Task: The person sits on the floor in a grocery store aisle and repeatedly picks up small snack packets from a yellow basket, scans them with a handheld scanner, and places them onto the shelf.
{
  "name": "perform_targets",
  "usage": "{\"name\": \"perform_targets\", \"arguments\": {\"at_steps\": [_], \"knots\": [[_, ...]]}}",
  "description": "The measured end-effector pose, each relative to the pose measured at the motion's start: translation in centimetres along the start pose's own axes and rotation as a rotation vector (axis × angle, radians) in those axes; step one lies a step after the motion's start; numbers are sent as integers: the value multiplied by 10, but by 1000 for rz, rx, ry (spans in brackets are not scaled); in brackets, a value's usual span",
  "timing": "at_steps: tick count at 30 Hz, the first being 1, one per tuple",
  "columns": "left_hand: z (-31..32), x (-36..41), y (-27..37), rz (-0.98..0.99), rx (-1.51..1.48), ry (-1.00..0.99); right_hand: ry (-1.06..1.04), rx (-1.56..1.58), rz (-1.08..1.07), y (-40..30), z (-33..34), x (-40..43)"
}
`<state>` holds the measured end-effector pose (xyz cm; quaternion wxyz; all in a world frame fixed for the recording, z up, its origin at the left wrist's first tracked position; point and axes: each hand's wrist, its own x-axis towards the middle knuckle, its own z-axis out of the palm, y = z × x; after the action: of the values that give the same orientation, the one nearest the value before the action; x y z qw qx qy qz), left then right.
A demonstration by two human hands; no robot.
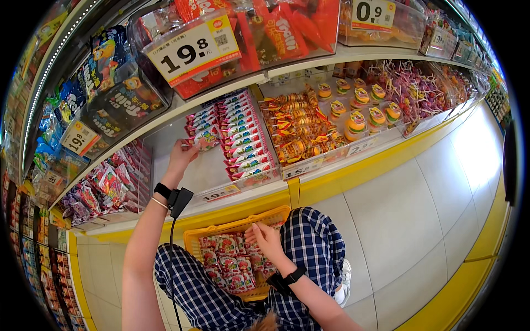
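My left hand (184, 157) reaches into a clear plastic shelf bin and grips the end of a pink candy packet (206, 138), at the front of a short row of like packets. To its right, a longer row of pink-and-white candy packets (244, 136) stands in the same bin. Between my knees sits a yellow plastic basket (238, 223) with several red-and-white candy packets (232, 265) inside. My right hand (265, 240) hovers over the basket's right part, its fingers bent; whether it touches a packet there I cannot tell.
Right of the bin lie skewer-shaped gummy candies (296, 124), burger-shaped candy tubs (356, 122) and lollipops (418, 89). An upper shelf (306, 64) with bagged sweets overhangs the bins. Bagged candies (112, 184) fill the bin at left. A yellow shelf base (265, 200) borders the tiled floor (397, 223).
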<state>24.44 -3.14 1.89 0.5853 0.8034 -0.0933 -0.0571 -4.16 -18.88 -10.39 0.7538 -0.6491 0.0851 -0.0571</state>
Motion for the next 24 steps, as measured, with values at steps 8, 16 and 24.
{"name": "perform_targets", "arguments": {"at_steps": [8, 16, 24], "knots": [[-3, 6, -5, 23, -21, 1, 7, 17, -18, -1, 1, 3], [-8, 4, -8, -23, -31, -38, 18, 9, -21, 1, 1, 2], [-20, -19, 6, -161, 146, 98, 38, 33, -7, 10, -1, -5]]}}
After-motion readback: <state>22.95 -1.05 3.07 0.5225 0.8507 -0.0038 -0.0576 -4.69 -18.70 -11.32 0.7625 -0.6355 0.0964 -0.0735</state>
